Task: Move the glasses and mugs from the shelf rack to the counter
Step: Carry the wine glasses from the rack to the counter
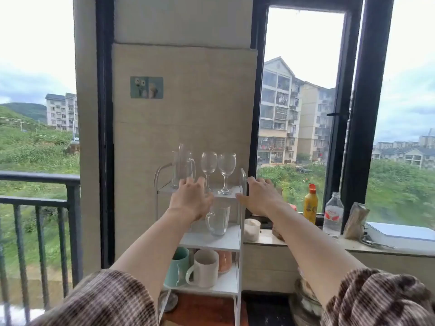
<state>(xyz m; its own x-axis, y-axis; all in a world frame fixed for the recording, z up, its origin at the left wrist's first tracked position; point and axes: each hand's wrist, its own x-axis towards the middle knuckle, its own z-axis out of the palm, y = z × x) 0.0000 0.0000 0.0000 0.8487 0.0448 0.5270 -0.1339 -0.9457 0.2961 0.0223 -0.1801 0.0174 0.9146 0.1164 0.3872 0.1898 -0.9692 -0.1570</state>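
A white three-tier shelf rack point(240, 234) stands against the beige wall. Its top tier holds a tall clear glass mug point(183, 168) and two wine glasses point(208, 165) point(226, 171). A clear glass mug point(217, 220) sits on the middle tier. On the bottom tier are a teal mug point(177, 267), a cream mug point(204, 269) and an orange cup point(224, 261) behind them. My left hand point(190, 201) reaches with fingers apart just in front of the tall mug and left wine glass, holding nothing. My right hand point(261, 196) is spread beside the rack's right post.
The counter ledge point(306, 243) runs right of the rack under the window. On it stand a white jar point(252, 229), an orange bottle point(310, 204), a clear water bottle point(333, 214), a wrapped bundle point(356, 220) and a white box point(400, 234). A black railing point(40, 208) is at left.
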